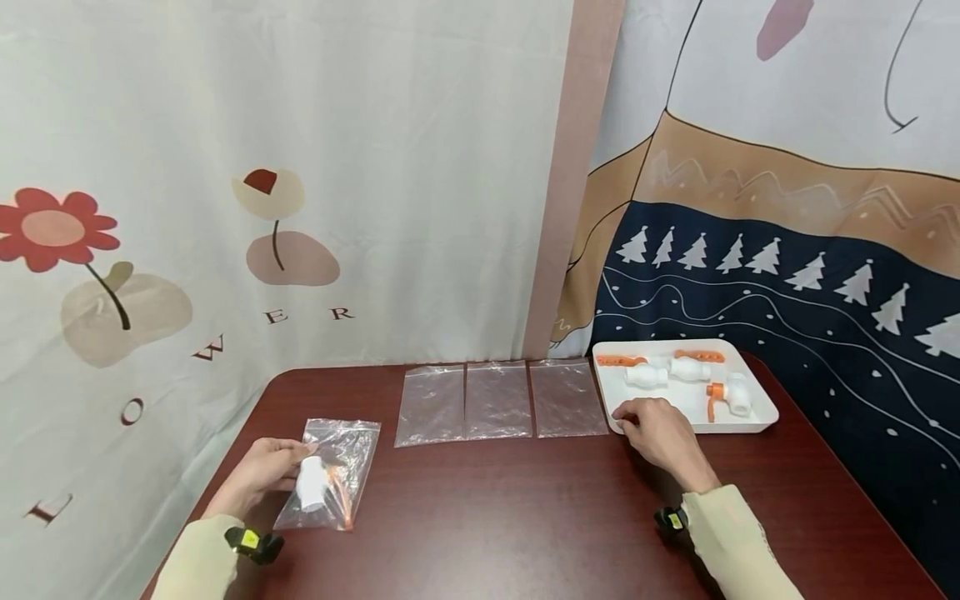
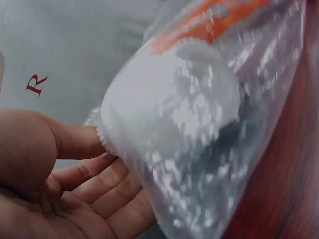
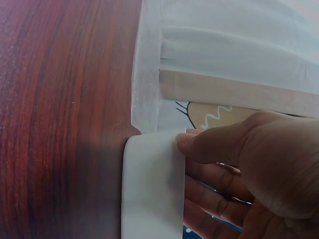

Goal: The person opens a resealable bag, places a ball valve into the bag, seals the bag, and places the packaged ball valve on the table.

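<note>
My left hand (image 1: 262,471) pinches a clear zip bag (image 1: 360,446) by its left side. Inside the bag are a white plastic pipe fitting (image 1: 311,485) and an orange handle-like piece (image 1: 342,500). In the left wrist view the thumb and fingers hold the bag (image 2: 199,199) beside the white fitting (image 2: 164,94). My right hand (image 1: 663,437) grips the near left corner of a white tray (image 1: 686,412). In the right wrist view the thumb lies on the tray's rim (image 3: 152,189), with the fingers on the inner side.
In the tray lie white fittings (image 1: 647,377), orange handles (image 1: 699,356) and a white fitting (image 1: 738,394) with an orange piece on it. Three flat clear zip bags (image 1: 498,404) lie in a row left of the tray. A printed curtain (image 1: 420,183) hangs behind the table.
</note>
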Motion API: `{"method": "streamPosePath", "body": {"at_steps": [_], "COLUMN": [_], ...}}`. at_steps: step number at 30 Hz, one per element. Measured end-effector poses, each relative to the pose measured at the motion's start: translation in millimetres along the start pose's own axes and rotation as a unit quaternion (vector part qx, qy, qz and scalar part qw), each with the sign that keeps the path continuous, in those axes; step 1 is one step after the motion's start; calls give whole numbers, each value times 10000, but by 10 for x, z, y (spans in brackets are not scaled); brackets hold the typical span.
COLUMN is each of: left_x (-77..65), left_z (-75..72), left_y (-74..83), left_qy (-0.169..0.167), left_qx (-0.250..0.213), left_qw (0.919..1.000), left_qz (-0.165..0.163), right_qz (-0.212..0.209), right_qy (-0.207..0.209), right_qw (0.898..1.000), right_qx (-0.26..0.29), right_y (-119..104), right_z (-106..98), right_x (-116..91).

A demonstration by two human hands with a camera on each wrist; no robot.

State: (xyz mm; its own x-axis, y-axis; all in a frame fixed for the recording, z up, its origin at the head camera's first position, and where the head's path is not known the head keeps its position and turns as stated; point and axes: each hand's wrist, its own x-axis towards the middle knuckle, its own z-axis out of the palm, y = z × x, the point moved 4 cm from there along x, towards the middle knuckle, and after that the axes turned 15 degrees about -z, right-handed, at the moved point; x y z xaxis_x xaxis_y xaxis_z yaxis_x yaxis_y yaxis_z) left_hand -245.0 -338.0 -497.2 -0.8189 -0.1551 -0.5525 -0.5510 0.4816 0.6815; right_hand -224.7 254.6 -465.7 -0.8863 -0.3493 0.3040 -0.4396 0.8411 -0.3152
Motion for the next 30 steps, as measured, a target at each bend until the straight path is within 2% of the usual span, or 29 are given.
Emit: {"method": "streamPosePath", "body": {"at_steps": [10,18,26,30], "left_x": [-71,-98,-97,-121], "left_z": [-34,-25,-5,-22], "left_y": [124,158,195,215], "left_qy": [167,792,1156,1496], "left_qx": [707,1222,1438,1837], "left_qw": [9973,9893,9828,9715], "left_qz": [-119,-50,15,61], "right_qz": [126,132,127,173], "right_qy": [-44,-52,-64,-119], "right_qw": [9999,9998,9998,9997], "right_qx": [73,125,106,138], "right_y": [49,38,42,43], "right_z": [12,4,2,7], "right_x": [-18,-24,-13,-1]}}
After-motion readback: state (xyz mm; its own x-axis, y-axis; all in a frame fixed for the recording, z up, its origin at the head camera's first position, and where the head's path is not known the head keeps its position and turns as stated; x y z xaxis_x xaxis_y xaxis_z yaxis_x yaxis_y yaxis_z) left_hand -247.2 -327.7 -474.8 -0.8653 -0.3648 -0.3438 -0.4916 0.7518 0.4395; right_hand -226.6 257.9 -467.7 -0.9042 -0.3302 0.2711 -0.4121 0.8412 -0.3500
